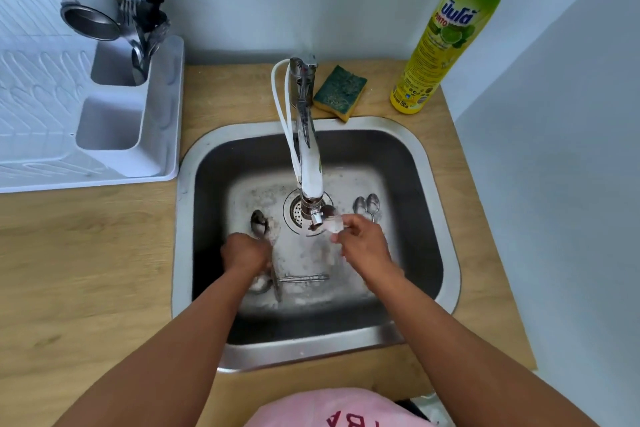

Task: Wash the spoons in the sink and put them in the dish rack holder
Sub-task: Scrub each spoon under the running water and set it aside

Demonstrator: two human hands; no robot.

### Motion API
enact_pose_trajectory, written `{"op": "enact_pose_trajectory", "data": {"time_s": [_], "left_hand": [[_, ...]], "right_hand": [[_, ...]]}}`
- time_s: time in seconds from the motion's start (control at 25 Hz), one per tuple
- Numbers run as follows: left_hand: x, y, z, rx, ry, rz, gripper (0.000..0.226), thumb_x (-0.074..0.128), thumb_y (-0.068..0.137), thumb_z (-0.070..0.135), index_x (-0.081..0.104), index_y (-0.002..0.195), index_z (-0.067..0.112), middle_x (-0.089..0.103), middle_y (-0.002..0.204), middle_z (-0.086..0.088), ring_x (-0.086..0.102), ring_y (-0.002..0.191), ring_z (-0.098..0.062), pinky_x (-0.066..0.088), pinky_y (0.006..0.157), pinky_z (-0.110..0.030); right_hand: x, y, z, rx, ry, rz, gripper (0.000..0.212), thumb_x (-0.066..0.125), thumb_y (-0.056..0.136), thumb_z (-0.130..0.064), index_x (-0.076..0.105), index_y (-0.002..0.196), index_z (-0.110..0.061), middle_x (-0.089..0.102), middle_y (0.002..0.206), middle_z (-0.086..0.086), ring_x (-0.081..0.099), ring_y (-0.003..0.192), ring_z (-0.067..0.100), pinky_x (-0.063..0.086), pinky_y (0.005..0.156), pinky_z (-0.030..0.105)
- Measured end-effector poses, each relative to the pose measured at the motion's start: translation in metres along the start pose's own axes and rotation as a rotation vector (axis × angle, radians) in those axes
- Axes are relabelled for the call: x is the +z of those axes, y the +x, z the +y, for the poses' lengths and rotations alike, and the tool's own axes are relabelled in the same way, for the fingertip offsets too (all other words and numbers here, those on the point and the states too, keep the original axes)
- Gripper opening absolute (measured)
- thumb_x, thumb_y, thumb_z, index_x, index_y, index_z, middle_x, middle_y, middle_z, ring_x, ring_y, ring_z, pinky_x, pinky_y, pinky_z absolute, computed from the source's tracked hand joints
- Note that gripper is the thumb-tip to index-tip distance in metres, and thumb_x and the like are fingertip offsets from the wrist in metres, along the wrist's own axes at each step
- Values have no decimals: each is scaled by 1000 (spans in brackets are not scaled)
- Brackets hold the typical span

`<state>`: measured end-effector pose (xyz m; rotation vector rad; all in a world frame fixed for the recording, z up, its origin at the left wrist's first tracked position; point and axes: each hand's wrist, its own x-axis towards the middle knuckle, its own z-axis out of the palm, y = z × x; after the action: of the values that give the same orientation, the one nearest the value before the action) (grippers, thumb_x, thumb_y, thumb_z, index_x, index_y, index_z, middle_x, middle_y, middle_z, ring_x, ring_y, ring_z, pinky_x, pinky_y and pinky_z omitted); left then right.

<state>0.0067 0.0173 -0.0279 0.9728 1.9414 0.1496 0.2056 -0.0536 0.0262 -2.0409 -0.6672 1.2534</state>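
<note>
Both bare forearms reach forward and downward, converging slightly. The left hand [246, 252] is curled into a closed grip, knuckles up, fingers hidden beneath. The right hand [363, 243] sits slightly further forward, its thumb and fingertips [341, 226] pinched together, pointing leftward.

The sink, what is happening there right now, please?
A person is washing spoons in the steel sink. The right hand holds a spoon up at the faucet outlet; whether water is running is hard to tell. The left hand is low in the basin, closed on another spoon. Two more spoons lie at the right of the soapy basin. The dish rack holder on the left already has cutlery in its far compartment. A sponge and a soap bottle stand behind the sink.
</note>
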Motion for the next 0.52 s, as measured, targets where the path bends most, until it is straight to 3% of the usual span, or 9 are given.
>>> {"op": "enact_pose_trajectory", "data": {"time_s": [0.08,0.16,0.28,0.4,0.44,0.52], "left_hand": [[3,-5,0,24,-139,-83,28,69,89,15,70,68,-3,64,39,-6,60,29,-19,47,32,-23],[3,-13,2,49,-296,-140,25,72,90,12,66,70,0,62,39,-4,56,29,-18,45,33,-24],[-1,-30,7,67,-461,-188,23,74,91,12,65,71,4,65,47,-4,58,34,-14,47,35,-24],[-8,-46,16,43,-620,-282,17,74,90,8,65,76,3,65,58,-8,56,35,-11,45,34,-22],[-11,-51,19,25,-651,-309,14,74,90,7,67,78,4,66,61,-8,54,35,-10,43,33,-21],[-17,-61,22,-9,-666,-366,10,74,89,9,69,81,6,66,59,-4,51,35,-7,37,33,-18]], "right_hand": [[-17,15,13,23,-209,278,25,63,88,-6,70,111,-12,73,89,7,70,78,26,49,66,24],[-31,29,25,63,-263,394,26,62,90,-5,64,116,-6,73,106,16,70,98,35,44,75,23],[-36,29,29,64,-386,329,50,61,84,4,52,133,-3,64,125,24,61,117,41,48,94,36],[-29,6,19,-28,-722,325,69,62,83,-5,36,147,-4,44,145,25,46,130,45,43,106,46],[-23,-5,12,-102,-762,302,68,62,87,-11,36,149,-5,42,149,23,45,132,43,41,109,46],[-7,-27,-7,-195,-555,76,53,60,95,-24,47,144,-10,60,137,18,60,122,36,49,103,43]]}}
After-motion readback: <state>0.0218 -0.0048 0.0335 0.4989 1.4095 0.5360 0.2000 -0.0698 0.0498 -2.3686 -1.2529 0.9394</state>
